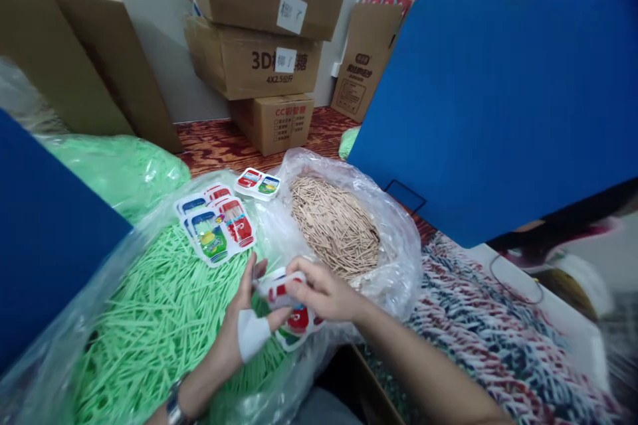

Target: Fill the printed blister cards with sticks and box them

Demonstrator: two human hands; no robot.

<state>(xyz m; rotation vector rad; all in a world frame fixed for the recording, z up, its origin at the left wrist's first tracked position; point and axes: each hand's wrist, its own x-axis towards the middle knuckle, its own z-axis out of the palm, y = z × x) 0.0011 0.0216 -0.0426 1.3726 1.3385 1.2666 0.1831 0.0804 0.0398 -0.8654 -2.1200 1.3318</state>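
Both hands are at a small printed packet (277, 289) with red and white showing, low in the middle of the view. My right hand (321, 289) pinches its upper right side between thumb and fingers. My left hand (244, 319), with a white wrap at the thumb base, holds its left side; part of this grip is hidden. Another printed packet (290, 339) lies just below. Green thin sticks (169, 319) fill a clear plastic bag under my left hand. Beyond my right hand, a second clear bag (399, 239) contains brown sticks (333, 226).
Fanned jar-print packets (219, 232) lie on the green sticks' bag, with a small stack of packets (258, 184) behind. Cardboard boxes (269, 60) stand against the wall. Blue panels (498, 113) flank both sides. A knitted red, white and blue textile (478, 325) lies right.
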